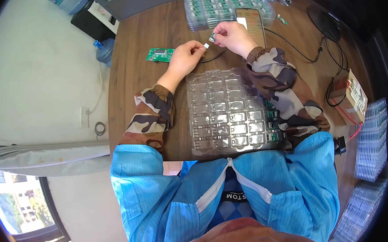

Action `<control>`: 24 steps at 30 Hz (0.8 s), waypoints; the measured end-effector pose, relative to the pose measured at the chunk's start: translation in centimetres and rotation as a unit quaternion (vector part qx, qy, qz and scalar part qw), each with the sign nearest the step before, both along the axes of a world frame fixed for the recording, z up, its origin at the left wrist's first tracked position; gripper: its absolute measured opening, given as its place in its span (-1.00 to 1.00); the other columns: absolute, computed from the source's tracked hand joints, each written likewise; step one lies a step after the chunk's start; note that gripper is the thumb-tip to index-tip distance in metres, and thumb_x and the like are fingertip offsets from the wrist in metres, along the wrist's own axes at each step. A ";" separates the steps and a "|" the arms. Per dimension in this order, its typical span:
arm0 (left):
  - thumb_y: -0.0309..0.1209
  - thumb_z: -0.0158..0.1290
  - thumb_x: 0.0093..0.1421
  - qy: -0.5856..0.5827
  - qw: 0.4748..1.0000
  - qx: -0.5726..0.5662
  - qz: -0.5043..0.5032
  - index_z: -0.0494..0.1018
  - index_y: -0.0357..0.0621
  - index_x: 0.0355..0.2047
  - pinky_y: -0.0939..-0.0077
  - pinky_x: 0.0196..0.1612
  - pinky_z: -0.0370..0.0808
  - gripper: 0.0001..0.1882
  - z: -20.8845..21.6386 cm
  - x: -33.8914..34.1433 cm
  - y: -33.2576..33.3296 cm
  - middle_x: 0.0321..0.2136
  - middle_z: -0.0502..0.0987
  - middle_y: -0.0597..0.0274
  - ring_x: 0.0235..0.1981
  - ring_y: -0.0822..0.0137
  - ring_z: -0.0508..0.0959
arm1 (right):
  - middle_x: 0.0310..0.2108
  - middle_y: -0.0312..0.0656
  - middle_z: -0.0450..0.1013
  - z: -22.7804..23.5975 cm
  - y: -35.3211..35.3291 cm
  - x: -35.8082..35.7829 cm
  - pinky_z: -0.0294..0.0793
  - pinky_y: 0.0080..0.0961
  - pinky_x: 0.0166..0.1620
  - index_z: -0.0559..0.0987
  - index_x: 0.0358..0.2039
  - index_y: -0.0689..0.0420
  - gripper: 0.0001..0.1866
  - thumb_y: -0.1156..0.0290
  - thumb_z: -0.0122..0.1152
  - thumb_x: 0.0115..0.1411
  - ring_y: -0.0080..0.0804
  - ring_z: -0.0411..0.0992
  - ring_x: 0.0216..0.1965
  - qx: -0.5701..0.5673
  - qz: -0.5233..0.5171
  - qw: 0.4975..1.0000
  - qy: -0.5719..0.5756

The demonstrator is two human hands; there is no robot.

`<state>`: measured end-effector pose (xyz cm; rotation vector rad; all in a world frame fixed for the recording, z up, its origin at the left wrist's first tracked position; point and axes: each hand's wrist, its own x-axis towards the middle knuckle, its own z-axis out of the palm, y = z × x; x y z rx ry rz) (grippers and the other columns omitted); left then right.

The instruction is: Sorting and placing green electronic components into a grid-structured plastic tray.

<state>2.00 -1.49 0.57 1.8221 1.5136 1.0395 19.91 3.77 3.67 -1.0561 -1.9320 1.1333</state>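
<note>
White connector (206, 46) is pinched in the fingers of the left hand (185, 58); small green board (212, 37) is pinched in those of the right hand (232, 36); the two are held just apart over the counter (131, 85), beyond the clear tray (222, 109); which board face is turned to the connector cannot be told; board should be gripped by its edges, parts left unpressed; connector should be steadied by its body, no strain put on the black cable (215, 57); if mated, both should probably be squared up first, then pressed straight, not rocked; larger green board (158, 55) shouldn't be dragged.
</note>
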 end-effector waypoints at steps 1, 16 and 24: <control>-0.33 0.05 0.05 -0.023 1.000 0.003 -0.001 0.48 -0.21 -0.43 0.56 -0.45 0.38 -0.81 0.0 0.0 0.0 -0.59 0.52 0.24 -0.56 0.43 0.49 | -0.54 -0.21 0.46 -0.6 0.3 -0.5 0.48 -0.61 -0.40 0.49 -0.46 0.28 -0.91 0.51 0.10 0.04 -0.53 0.46 -0.50 0.028 -0.009 1.000 0.010; -0.39 0.03 0.09 -0.032 0.996 -0.053 0.056 0.48 -0.27 -0.43 0.70 -0.45 0.34 -0.83 1.6 0.7 -0.6 -0.59 0.52 0.32 -0.54 0.59 0.44 | -0.53 -0.08 0.49 -0.2 -1.5 -1.7 0.47 -0.44 -0.36 0.54 -0.49 0.24 -0.87 0.46 0.13 -0.06 -0.25 0.48 -0.49 0.167 -0.038 0.984 -0.047; -0.38 0.03 0.08 0.036 0.996 -0.044 0.066 0.50 -0.27 -0.45 0.66 -0.45 0.37 -0.83 1.2 0.2 -1.1 -0.60 0.54 0.29 -0.55 0.56 0.48 | -0.53 -0.04 0.47 -0.3 -2.4 -2.3 0.43 -0.30 -0.30 0.54 -0.54 0.19 -0.90 0.45 0.10 -0.09 -0.10 0.45 -0.44 0.269 -0.022 0.958 -0.100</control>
